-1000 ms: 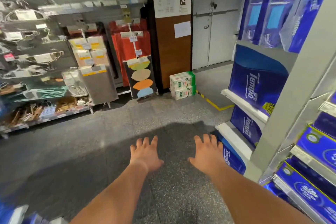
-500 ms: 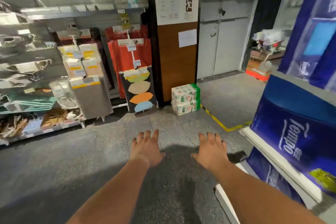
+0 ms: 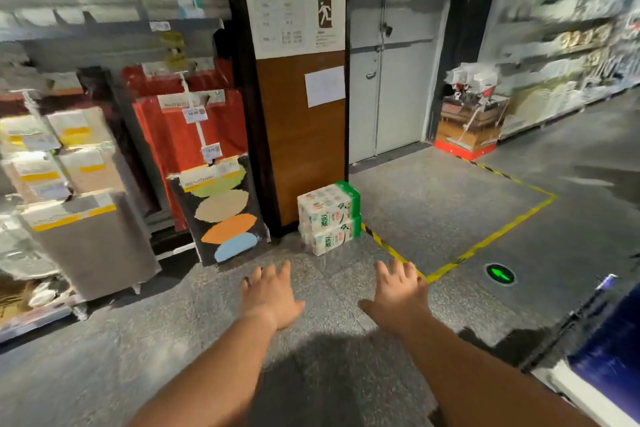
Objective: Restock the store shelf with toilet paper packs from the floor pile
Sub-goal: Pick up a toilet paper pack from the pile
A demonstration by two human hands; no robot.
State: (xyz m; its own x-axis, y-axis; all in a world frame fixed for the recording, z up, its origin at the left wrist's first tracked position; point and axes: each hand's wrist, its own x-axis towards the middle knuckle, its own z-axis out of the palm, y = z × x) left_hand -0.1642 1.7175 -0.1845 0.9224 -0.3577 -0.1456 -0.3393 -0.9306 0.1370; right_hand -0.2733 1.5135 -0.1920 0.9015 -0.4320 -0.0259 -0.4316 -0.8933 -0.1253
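Quick count from the aisle
We see two toilet paper packs (image 3: 329, 218) stacked on the floor, two hands, left hand (image 3: 272, 298) and right hand (image 3: 398, 298), one green arrow (image 3: 500, 274)

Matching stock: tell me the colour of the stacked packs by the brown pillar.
White with green ends; head view, the only one.

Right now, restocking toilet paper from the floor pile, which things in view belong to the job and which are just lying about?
Belongs to the job:
two stacked green-and-white toilet paper packs on the floor
open left hand
open right hand
dark blue wrapped packs on the white shelf

Just lying about:
black mat with coloured ovals
red hanging mats
mop display box
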